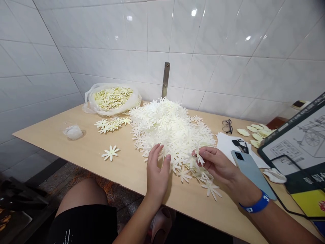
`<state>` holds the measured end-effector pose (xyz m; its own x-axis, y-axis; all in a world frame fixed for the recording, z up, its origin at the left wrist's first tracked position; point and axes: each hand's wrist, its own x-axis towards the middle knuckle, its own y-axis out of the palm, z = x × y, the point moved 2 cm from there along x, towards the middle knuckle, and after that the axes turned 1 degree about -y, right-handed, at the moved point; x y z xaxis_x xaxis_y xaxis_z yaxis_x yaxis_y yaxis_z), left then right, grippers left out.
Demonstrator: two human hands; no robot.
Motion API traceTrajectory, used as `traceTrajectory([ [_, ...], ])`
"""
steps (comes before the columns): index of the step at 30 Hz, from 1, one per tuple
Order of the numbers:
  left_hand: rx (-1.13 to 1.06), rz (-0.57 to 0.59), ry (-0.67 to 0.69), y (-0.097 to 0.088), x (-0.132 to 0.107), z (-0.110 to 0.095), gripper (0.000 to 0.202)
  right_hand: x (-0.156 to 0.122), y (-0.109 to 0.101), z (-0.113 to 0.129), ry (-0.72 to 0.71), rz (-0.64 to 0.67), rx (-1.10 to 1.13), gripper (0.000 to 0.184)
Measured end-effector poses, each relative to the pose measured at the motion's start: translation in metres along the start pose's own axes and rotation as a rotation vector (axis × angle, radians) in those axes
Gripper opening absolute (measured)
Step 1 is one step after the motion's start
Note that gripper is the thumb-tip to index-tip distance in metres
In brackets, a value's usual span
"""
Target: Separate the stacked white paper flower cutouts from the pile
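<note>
L hand (157, 178) is held w/ fingers spread loose by 1 flower pile (170, 130); 1 cutout flower (200, 158) is pinched in R hand (220, 166), approx. 4 o'clock from pile ctr. 1 phone (252, 174) is set at 4, 1 single flower (110, 153) at 8, 1 flower-filled bag (87, 105) at 10.

This looks like a makeshift craft workspace, though whether in a home or a small workshop cannot be told. Glossy marbled wall tiles (122, 34) rise behind a tan tabletop (53, 127) that carries heaped flower-shaped cutouts (170, 125) alongside a smartphone (254, 176) and eyeglasses (231, 129).
</note>
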<state>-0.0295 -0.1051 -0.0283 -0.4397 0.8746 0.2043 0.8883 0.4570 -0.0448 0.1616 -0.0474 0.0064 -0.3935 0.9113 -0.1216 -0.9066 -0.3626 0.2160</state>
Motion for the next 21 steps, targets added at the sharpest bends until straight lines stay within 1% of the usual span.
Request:
traceTrajectory([
  [2, 0.038, 0.027, 0.104, -0.001, -0.002, -0.004, 0.024, 0.000, 0.002, -0.002, 0.019, 0.043, -0.020, 0.030],
  [5, 0.073, 0.172, 0.207, 0.002, -0.006, -0.010, 0.019, 0.000, 0.008, -0.008, 0.029, 0.112, -0.038, 0.029],
  [6, 0.084, 0.209, 0.217, 0.003, -0.007, -0.011, 0.016, 0.001, 0.010, -0.009, 0.027, 0.127, -0.039, 0.029],
  [8, 0.087, 0.222, 0.174, 0.005, -0.008, -0.010, 0.012, 0.002, 0.012, -0.011, 0.015, 0.126, -0.040, 0.028],
  [10, 0.060, 0.179, 0.061, 0.004, -0.007, -0.007, 0.022, 0.003, 0.010, -0.010, -0.019, 0.069, -0.053, 0.029],
  [12, 0.077, 0.135, -0.028, 0.001, -0.004, -0.004, 0.030, 0.005, 0.004, -0.008, -0.064, -0.017, -0.089, 0.029],
  [14, 0.185, 0.146, -0.041, -0.003, 0.002, -0.003, 0.033, 0.006, -0.001, -0.007, -0.092, -0.085, -0.136, 0.030],
  [16, 0.348, 0.130, 0.037, -0.008, 0.010, -0.004, 0.025, 0.007, -0.005, -0.007, -0.103, -0.127, -0.194, 0.029],
  [17, 0.416, 0.091, 0.101, -0.011, 0.014, -0.006, 0.018, 0.006, -0.006, -0.007, -0.108, -0.138, -0.228, 0.029],
  [18, 0.457, 0.032, 0.172, -0.014, 0.016, -0.009, 0.016, 0.006, -0.006, -0.008, -0.114, -0.143, -0.262, 0.028],
  [19, 0.466, -0.028, 0.239, -0.016, 0.018, -0.013, 0.019, 0.006, -0.005, -0.008, -0.118, -0.140, -0.291, 0.027],
  [20, 0.443, -0.062, 0.288, -0.016, 0.018, -0.016, 0.022, 0.006, -0.004, -0.008, -0.122, -0.133, -0.310, 0.026],
  [21, 0.392, -0.054, 0.297, -0.015, 0.018, -0.019, 0.022, 0.005, -0.002, -0.008, -0.126, -0.121, -0.319, 0.025],
])
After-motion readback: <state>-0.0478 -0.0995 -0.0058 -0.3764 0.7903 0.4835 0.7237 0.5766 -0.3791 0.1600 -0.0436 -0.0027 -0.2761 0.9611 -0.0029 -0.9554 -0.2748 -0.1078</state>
